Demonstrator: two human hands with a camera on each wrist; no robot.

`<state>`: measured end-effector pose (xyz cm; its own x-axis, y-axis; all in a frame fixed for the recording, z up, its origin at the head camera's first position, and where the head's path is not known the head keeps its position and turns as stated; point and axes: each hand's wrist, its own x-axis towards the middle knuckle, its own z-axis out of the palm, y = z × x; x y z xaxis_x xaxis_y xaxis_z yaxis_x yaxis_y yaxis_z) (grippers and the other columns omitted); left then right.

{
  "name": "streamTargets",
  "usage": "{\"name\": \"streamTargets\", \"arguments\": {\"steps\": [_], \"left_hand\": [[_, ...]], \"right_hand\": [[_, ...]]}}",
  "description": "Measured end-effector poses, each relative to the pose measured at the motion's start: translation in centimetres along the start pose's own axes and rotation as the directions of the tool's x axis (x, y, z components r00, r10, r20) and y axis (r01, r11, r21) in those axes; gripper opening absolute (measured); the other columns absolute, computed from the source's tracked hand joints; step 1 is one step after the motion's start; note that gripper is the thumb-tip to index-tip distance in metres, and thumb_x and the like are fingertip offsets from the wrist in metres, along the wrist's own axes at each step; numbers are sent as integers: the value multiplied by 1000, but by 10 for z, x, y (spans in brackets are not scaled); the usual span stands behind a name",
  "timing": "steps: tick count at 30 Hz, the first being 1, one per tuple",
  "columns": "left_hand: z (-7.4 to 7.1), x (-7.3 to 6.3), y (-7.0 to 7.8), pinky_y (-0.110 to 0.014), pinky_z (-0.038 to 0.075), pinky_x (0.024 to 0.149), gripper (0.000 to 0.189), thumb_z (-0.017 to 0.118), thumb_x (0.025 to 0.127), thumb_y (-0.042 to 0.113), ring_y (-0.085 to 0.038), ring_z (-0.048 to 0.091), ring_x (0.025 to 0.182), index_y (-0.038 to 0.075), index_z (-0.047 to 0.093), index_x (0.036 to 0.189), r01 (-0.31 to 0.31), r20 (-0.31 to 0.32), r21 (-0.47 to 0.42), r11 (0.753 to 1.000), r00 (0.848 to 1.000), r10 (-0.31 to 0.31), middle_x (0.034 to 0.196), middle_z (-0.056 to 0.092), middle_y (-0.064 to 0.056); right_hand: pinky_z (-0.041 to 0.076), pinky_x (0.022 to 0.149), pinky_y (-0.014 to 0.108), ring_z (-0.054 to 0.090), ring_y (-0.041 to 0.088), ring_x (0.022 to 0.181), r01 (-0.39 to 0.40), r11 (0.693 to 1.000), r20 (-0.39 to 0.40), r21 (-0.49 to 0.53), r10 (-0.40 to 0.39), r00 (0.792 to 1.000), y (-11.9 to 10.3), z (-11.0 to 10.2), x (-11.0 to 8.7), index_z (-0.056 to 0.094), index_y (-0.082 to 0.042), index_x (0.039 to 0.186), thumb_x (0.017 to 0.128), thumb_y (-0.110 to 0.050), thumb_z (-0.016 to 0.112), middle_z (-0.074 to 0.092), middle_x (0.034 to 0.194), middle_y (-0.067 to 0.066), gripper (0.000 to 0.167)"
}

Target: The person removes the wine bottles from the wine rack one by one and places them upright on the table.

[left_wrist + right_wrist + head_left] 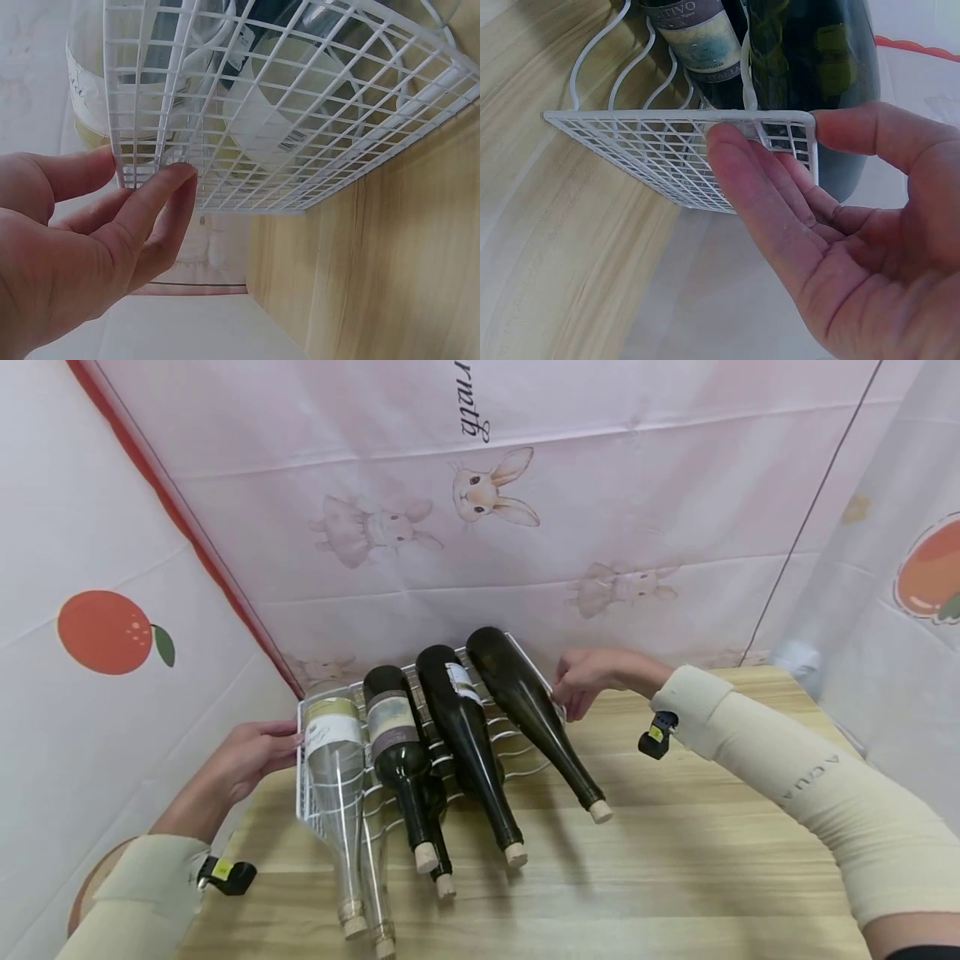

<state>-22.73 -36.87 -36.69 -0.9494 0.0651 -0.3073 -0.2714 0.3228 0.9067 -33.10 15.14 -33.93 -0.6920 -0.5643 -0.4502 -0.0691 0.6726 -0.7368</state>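
A white wire wine rack (301, 793) stands on the table, holding several corked bottles in two layers with their necks slanting toward me. On top lie a clear bottle (333, 731) with a white and gold label, a dark bottle (393, 727) with a pale label, another dark bottle (465, 735), and a dark green bottle (517, 689) at the right. Below are a clear bottle (375, 877) and a dark one (441, 852), partly hidden. My left hand (247, 760) grips the rack's left mesh side near the back; my right hand (588, 677) holds its right side.
The wooden table (675, 860) extends in front of the rack and to its right. A printed curtain (420, 602) hangs close behind the rack, with white sheets (97, 727) at the sides. A round brown-edged object (82, 885) is partly hidden behind the left sleeve.
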Motion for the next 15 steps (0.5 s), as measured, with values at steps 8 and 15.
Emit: {"name": "streamTargets", "arguments": {"steps": [8, 15], "left_hand": [[8, 12, 7, -21, 63, 85, 67, 57, 105, 5, 1, 72, 90, -20, 20, 155, -41, 16, -29, 999, 999, 41, 94, 70, 18], [11, 18, 10, -20, 63, 83, 66, 55, 106, 5, 1, 72, 88, -21, 20, 154, -29, 6, -28, 999, 1000, 29, 92, 70, 16]], "right_hand": [[67, 79, 42, 78, 24, 75, 9, 1000, -30, -15, -10, 1000, 8, -7, -7, 65, 1, 89, 95, -10, 62, 76, 83, 17, 13], [67, 81, 43, 78, 25, 77, 27, 1000, -20, 0, -27, 999, 13, -11, -11, 66, 6, 97, 96, -10, 64, 77, 85, 18, 16]]}}
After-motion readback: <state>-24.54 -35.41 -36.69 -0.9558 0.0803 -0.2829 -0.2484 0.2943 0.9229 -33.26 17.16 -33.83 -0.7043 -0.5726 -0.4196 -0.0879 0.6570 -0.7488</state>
